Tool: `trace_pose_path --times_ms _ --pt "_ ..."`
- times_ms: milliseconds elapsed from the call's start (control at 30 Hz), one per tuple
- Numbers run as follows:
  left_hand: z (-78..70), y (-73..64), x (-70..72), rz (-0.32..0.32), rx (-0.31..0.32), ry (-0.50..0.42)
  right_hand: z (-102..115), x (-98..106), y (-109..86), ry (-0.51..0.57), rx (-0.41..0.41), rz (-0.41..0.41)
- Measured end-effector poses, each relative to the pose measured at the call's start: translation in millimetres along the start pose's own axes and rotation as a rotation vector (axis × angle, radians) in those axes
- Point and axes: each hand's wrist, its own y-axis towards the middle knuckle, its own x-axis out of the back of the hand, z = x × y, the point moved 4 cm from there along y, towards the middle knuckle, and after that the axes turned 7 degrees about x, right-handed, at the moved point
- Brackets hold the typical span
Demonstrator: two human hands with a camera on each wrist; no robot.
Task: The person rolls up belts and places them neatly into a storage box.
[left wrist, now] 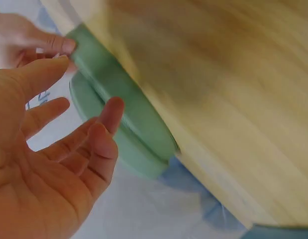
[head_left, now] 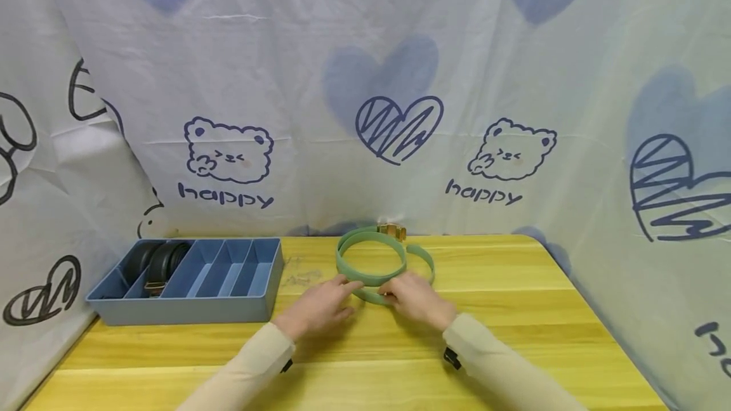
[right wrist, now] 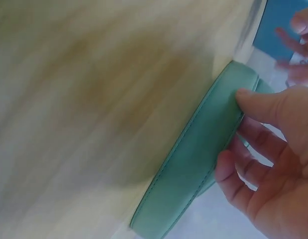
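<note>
A green belt (head_left: 371, 280) stands on its edge on the table in loose coils, with its gold buckle (head_left: 391, 231) at the back. My right hand (head_left: 415, 298) pinches the near strip of the belt, its thumb on the outer face in the right wrist view and its other fingers behind. To the left of that strip is my left hand (head_left: 321, 304). In the left wrist view its fingers (left wrist: 113, 114) are loosely bent and spread in front of the belt, holding nothing; whether a fingertip touches the belt I cannot tell.
A blue divided box (head_left: 188, 309) sits at the table's left. Rolled dark belts (head_left: 165, 264) lie in its left compartments. The wooden table (head_left: 514, 328) ends at a patterned cloth (head_left: 308, 163) behind and on both sides.
</note>
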Motion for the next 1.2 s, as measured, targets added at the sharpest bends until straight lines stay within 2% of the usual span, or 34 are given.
trace_pose_path --times_ms 167,267,400,567,667,767,867,967,1133,1200 --pt "-7.2 8.1 -16.2 0.05 -0.014 0.001 9 0 4.4 0.058 0.029 -0.009" --pt "-3.7 9.0 -20.9 0.061 0.0 0.003 5 1 3.3 0.135 -0.01 0.022" --pt "8.5 7.3 -18.5 0.06 0.033 -0.026 -18 5 -4.6 0.194 -0.086 0.062" --pt "35.0 5.5 -11.9 0.08 0.081 -0.122 -53 8 -18.2 0.197 -0.135 0.102" --pt "47.5 4.2 -11.2 0.073 0.094 -0.131 -62 8 -20.4 0.236 -0.199 0.075" --pt "50.2 1.8 -9.7 0.033 0.082 -0.065 -62 7 -16.3 0.303 -0.261 0.018" --pt "42.5 0.6 -8.7 0.003 0.063 0.052 -54 4 -8.9 0.326 -0.258 -0.003" --pt "24.5 1.7 -9.7 0.004 0.008 0.145 -46 -2 -3.4 0.267 -0.243 0.009" --pt "-18.6 9.2 -17.2 0.068 -0.14 0.144 -38 -8 1.1 0.196 -0.253 0.011" --pt "-32.8 12.8 -20.3 0.07 -0.182 0.156 -37 -8 2.0 0.195 -0.255 0.0"
